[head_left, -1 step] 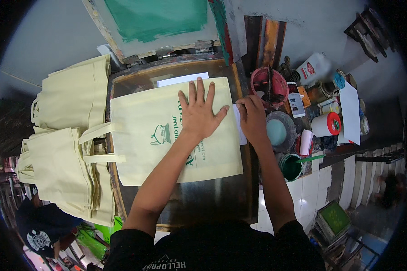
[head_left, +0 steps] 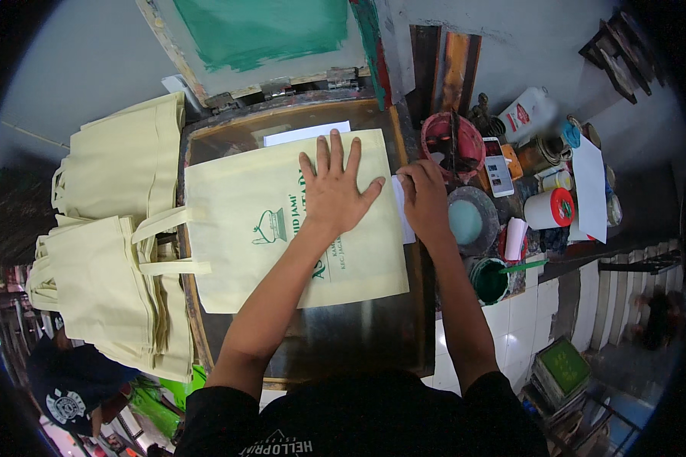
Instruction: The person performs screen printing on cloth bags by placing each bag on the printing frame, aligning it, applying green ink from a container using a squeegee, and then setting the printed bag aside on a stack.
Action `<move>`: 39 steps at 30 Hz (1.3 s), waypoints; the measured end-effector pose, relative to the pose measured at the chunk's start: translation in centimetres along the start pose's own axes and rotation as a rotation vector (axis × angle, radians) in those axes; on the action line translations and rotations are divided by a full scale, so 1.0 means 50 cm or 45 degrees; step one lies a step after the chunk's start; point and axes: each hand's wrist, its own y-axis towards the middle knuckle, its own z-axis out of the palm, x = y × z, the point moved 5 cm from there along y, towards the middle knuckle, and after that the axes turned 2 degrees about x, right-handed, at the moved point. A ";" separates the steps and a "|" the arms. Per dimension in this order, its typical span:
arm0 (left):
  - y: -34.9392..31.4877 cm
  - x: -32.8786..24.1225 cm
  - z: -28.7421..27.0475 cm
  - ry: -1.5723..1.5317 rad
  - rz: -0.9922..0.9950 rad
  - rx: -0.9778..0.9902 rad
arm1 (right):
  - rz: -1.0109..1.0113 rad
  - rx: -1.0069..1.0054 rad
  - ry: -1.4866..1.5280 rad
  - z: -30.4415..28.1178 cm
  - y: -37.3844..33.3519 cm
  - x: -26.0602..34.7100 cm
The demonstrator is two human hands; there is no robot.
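A cream cloth tote bag [head_left: 229, 251] with green print lies flat on a dark glass-topped table [head_left: 343, 343], its two handles reaching left. My left hand [head_left: 339, 186] is spread flat on the bag, over part of the print. My right hand [head_left: 425, 198] is at the bag's right edge, fingers bent and pressed together at the upper end of a white paper strip [head_left: 402, 209] that sticks out from under the bag. What its fingertips pinch, if anything, is hidden. A second white paper strip [head_left: 306, 133] shows beyond the bag's far edge.
A hinged screen frame [head_left: 263, 38] with green ink stands raised behind the table. Stacked cream bags [head_left: 99, 266] lie on the left. At right are a red bucket [head_left: 472, 145], a phone [head_left: 498, 175], a grey basin [head_left: 466, 221] and a green paint pot [head_left: 489, 282].
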 end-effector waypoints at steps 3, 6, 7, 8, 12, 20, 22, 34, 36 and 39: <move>0.005 -0.005 0.000 -0.001 0.010 0.002 | 0.002 0.024 0.010 -0.007 -0.018 -0.006; 0.002 -0.003 -0.001 0.011 0.011 -0.023 | -0.112 -0.022 -0.019 -0.033 -0.056 0.021; 0.000 -0.002 -0.004 0.015 0.009 -0.038 | -0.103 -0.050 0.014 -0.044 -0.074 0.030; 0.000 -0.001 -0.003 0.023 0.007 -0.034 | -0.091 -0.077 0.045 -0.054 -0.093 0.038; -0.001 0.001 0.003 0.024 0.000 -0.033 | -0.051 -0.126 0.130 -0.131 -0.141 0.085; -0.001 0.004 0.007 0.033 0.009 -0.041 | 0.166 -0.233 0.471 -0.265 -0.167 0.140; 0.000 0.004 0.006 0.015 0.005 -0.044 | 0.593 -0.067 0.644 -0.239 -0.158 0.094; 0.000 0.001 0.003 -0.002 0.004 -0.043 | 0.495 0.278 0.277 -0.046 0.005 0.002; -0.002 0.002 0.002 0.000 0.002 -0.036 | 0.490 0.287 0.240 -0.042 0.013 0.009; -0.001 0.001 0.003 -0.005 0.002 -0.042 | 0.485 0.274 0.177 -0.035 0.016 0.003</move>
